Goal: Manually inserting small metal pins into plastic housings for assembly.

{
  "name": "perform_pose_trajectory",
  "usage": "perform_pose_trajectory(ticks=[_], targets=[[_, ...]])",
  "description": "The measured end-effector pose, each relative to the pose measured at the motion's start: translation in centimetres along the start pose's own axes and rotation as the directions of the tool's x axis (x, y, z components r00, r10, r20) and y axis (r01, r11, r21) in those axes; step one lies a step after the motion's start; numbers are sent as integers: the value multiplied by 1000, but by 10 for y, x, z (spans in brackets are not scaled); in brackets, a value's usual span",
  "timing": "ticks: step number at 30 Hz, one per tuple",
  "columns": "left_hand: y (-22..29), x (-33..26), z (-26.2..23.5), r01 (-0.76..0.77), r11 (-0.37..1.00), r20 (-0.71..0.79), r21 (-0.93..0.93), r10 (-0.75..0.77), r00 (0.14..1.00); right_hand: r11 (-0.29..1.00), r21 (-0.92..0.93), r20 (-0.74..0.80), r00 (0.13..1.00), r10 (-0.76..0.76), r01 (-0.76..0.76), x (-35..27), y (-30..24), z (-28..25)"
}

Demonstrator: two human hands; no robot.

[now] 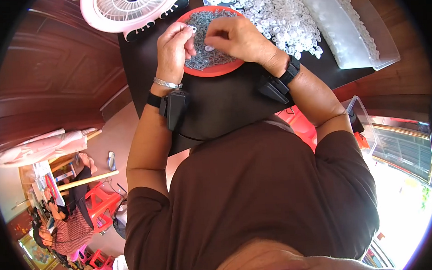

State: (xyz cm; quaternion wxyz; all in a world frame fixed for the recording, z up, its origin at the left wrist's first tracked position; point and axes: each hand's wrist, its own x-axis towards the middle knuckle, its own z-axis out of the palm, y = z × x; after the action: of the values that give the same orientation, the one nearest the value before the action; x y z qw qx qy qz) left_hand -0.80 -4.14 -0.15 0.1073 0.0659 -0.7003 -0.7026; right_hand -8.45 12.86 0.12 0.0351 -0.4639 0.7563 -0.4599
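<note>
A small white plastic piece with a hole (192, 29) is pinched between the thumb and forefinger of my left hand (173, 45), over the left side of a round red tray (219, 72). The tray is filled with thin grey metal pieces (205, 63), like nails or screws. Across from it, my right hand (243, 39) hangs over the tray's right side with its fingers curled closed. Another small white plastic piece (209, 48) shows at its fingertips. The curled fingers partly hide their grip.
A heap of white plastic pieces (278, 23) lies behind and right of the tray. Beside it, a translucent bin (339, 38) holds more. A pink-and-white fan (126, 16) stands at the far left of the black table (214, 106). Another person (73, 233) sits at the lower left.
</note>
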Motion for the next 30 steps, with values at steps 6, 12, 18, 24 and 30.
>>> perform_pose_trajectory(ticks=[6, 12, 18, 24, 30], targets=[[1, -9, 17, 55, 985, 83, -163, -42, 996, 910, 367, 54, 981, 187, -194, 6, 1, -9], [1, -9, 17, 81, 966, 169, -244, -40, 985, 860, 499, 124, 991, 51, -107, 5, -5, -10], [11, -11, 12, -21, 999, 198, -48, 30, 980, 779, 607, 107, 987, 118, -159, 8, 7, -17], [15, -12, 12, -36, 997, 254, 73, 16, 967, 755, 640, 76, 990, 122, -142, 8, 11, -15], [18, -14, 15, -67, 989, 225, 133, 35, 974, 757, 642, 100, 993, 69, -118, 9, 12, -13]])
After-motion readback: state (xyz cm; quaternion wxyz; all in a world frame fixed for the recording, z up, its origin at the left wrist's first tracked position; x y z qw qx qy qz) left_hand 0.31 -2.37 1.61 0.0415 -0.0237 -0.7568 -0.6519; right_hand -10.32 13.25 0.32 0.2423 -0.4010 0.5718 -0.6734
